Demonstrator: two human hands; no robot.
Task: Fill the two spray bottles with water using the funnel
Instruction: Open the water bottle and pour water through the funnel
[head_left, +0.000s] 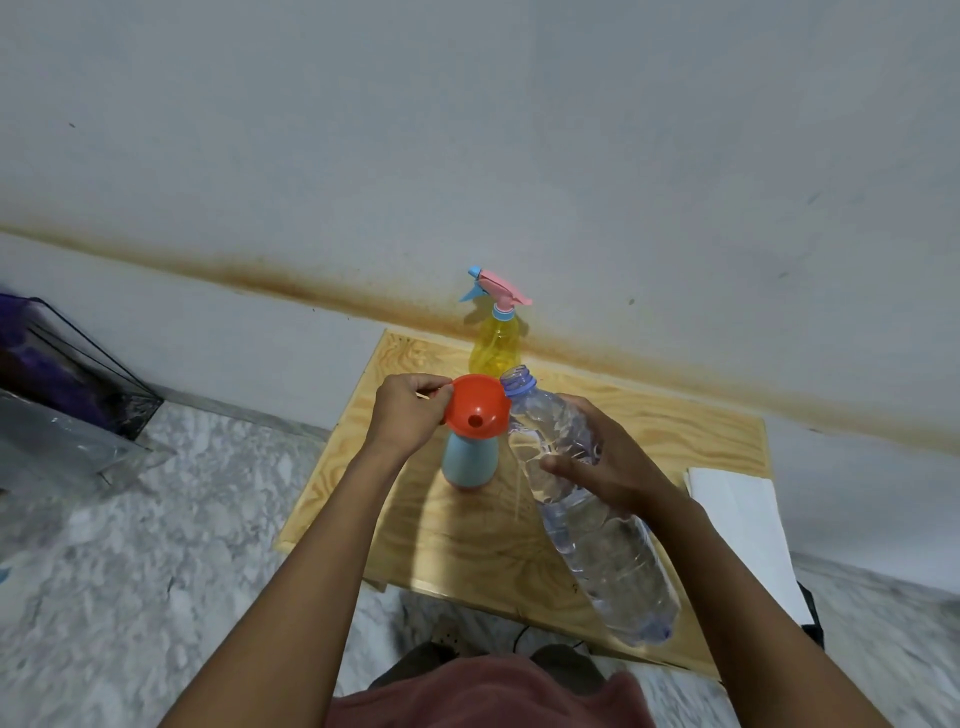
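The funnel (477, 410) was orange-red, and the pale blue spray bottle (469, 465) under it was plain and opaque. The yellow spray bottle (496, 345) was translucent, and its trigger head (496, 288) was pink with a sky-blue nozzle, lever and collar. The water bottle (587, 499) was clear, with a blue ring at the neck. The worktop (467, 540) was light pine with swirling amber grain. A rusty brown, speckled band (311, 291) crossed the grey-white wall (467, 130). The floor (156, 545) was mottled grey and white. The sheet (743, 525) was white, and the shirt (483, 696) dusty red.
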